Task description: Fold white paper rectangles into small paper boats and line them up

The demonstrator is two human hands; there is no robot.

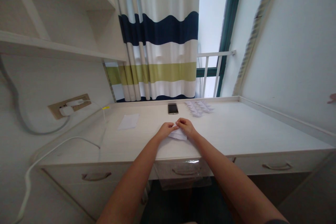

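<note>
A folded sheet of white paper [179, 135] is between my two hands, over the white desk near its front edge. My left hand [166, 130] pinches its upper left part, thumb and fingertips closed. From the other side my right hand [186, 127] grips the top of the paper, its fingertips meeting those of the left. The fingers hide the upper part of the paper, while its lower edge shows below them. Beyond my hands lie several folded white paper pieces [199, 107], set in rows.
A dark phone [173, 109] lies at the back of the desk [252, 126]. White paper sheets [128, 121] rest on the left. A white cable [65, 141] crosses the left edge. Clear plastic [181, 175] hangs over the middle drawer. A shelf [60, 47] overhangs the left side.
</note>
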